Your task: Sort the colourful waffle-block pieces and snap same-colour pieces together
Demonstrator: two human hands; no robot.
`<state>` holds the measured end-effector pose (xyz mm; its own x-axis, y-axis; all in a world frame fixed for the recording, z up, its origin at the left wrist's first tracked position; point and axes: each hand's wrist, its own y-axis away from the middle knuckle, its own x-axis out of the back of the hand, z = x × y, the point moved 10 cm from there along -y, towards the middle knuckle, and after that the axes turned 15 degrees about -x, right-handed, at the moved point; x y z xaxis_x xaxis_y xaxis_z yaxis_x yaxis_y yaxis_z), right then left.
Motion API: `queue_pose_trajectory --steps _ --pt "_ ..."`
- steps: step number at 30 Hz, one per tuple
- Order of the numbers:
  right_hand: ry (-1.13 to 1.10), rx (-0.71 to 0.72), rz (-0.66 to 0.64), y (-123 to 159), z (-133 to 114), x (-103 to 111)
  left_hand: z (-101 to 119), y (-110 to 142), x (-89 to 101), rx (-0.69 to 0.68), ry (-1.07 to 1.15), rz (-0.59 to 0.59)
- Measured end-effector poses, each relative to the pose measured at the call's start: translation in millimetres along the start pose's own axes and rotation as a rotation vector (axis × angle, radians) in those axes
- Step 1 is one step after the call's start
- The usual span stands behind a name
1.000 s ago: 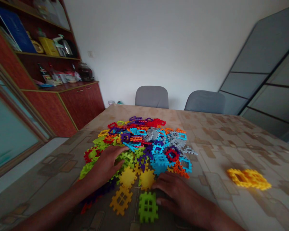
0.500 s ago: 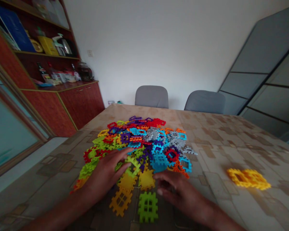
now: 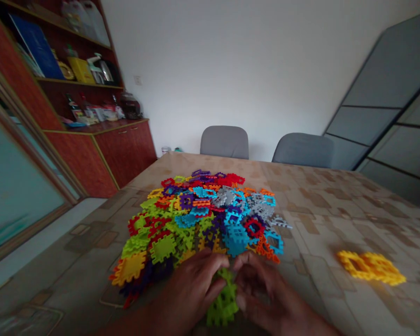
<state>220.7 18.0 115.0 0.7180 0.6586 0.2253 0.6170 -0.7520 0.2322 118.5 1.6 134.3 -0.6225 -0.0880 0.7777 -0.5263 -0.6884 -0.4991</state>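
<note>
My left hand (image 3: pixel 198 284) is closed, with thumb and forefinger pinching a bright green plastic building tile (image 3: pixel 224 298) with toothed edges. From the other side, my right hand (image 3: pixel 269 291) has curled fingers at the tile's right edge, thumb against it. The green seems to be two tiles overlapping between my hands; blur and shadow hide how they meet. Just beyond lies a wide heap of interlocking tiles (image 3: pixel 192 219) in green, red, purple, blue, orange and grey. A light blue window tile (image 3: pixel 236 238) lies at its near right side.
A joined yellow tile piece (image 3: pixel 371 267) rests apart on the right of the patterned table (image 3: pixel 318 233). Two grey chairs (image 3: pixel 224 142) stand at the far side. To the left is a red-brown cabinet (image 3: pixel 122 149) with bottles and a kettle.
My left hand has left the heap and come right and nearer me with a green tile. My right hand has closed in beside it. The view has shifted slightly left.
</note>
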Motion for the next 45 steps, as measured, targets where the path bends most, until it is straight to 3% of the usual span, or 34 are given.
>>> queue_pose_trajectory --steps 5,7,12,15,17,19,22,25,28,32,38,45 --pt "0.042 -0.076 0.075 -11.5 20.7 5.4 8.8 -5.8 -6.0 -0.004 0.059 -0.008" --pt "0.049 -0.091 0.061 -11.3 32.7 7.9 6.4 -5.0 0.1 -0.025 0.045 -0.050" --pt "0.006 -0.248 0.071 2.5 81.0 29.7 -26.0 16.1 56.7 -0.160 -0.155 -0.116" --pt "0.080 -0.300 0.085 9.9 95.4 40.1 -59.1 35.4 100.4 -0.080 -0.221 0.005" --pt "0.231 -0.303 0.120 12.1 93.3 46.5 -69.9 41.3 108.6 -0.032 -0.225 0.019" --pt "0.452 -0.307 0.196 13.2 85.8 54.8 -67.8 36.1 99.0 -0.042 -0.235 -0.033" --pt "0.699 -0.337 0.248 13.7 78.0 60.7 -58.8 13.1 68.0 -0.108 -0.267 -0.171" --pt "0.737 -0.306 0.196 12.5 76.7 55.1 -65.4 -12.4 42.1 -0.132 -0.289 -0.257" --pt "0.720 -0.233 0.204 11.9 75.1 52.7 -83.5 -28.5 28.2 -0.112 -0.336 -0.283" --pt "0.704 -0.194 0.205 11.6 74.6 50.5 -99.9 -37.0 21.2 -0.051 -0.396 -0.281" --pt "0.742 -0.211 0.213 11.6 74.5 50.5 -101.7 -44.4 16.4 -0.023 -0.381 -0.285" --pt "0.750 -0.220 0.203 11.5 72.9 49.5 -105.6 -37.3 29.4 -0.006 -0.332 -0.181"
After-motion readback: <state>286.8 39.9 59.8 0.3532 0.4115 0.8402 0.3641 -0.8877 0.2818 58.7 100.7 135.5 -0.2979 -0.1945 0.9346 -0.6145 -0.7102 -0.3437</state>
